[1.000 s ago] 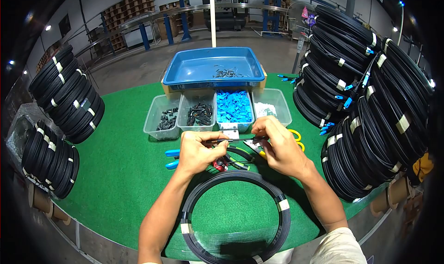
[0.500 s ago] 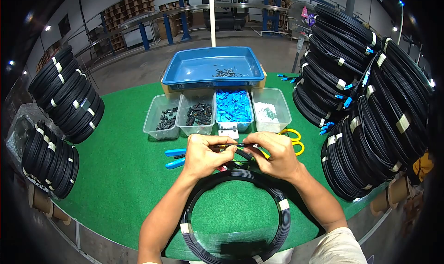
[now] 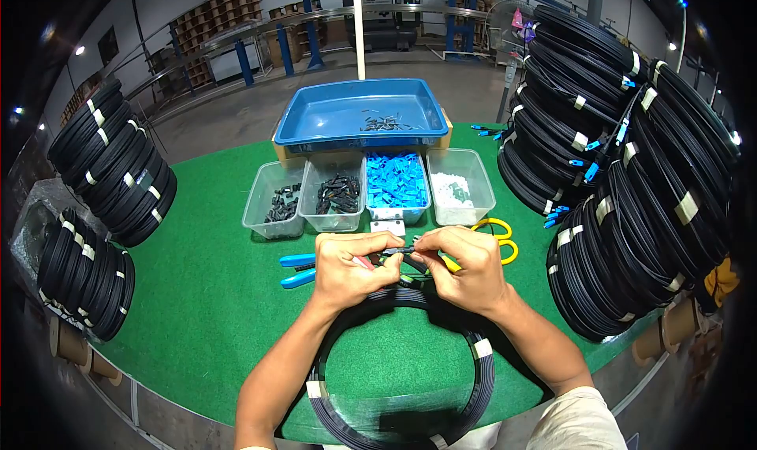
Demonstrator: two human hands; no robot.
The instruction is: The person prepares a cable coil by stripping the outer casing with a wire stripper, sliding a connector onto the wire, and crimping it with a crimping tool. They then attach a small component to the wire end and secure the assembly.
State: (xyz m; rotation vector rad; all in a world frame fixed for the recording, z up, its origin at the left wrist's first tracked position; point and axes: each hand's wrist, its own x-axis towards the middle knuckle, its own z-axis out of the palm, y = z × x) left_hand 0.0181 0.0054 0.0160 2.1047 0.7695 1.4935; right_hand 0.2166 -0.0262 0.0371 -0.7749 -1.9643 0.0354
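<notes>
My left hand [image 3: 351,268] and my right hand [image 3: 465,265] are close together above the top of a black cable coil [image 3: 319,407]. A small black piece [image 3: 407,250] runs between the fingertips of both hands, pinched on each side. Something red shows between my left thumb and fingers. Blue-handled pliers [image 3: 298,270] lie left of my left hand, partly behind it. Yellow-handled scissors [image 3: 505,241] lie beyond my right hand, partly covered by it. Green tool handles show under the fingertips.
Four clear bins hold black parts [image 3: 282,205], more black parts [image 3: 339,194], blue connectors [image 3: 396,180] and white pieces [image 3: 452,191]. Behind them sits a blue tray [image 3: 363,141]. Cable coils are stacked at left [image 3: 118,170] and right [image 3: 654,205] on the green table [image 3: 197,292].
The fingers of my left hand have shifted slightly, and the red object between them shows more. My right hand has barely moved. The view has shifted a little.
</notes>
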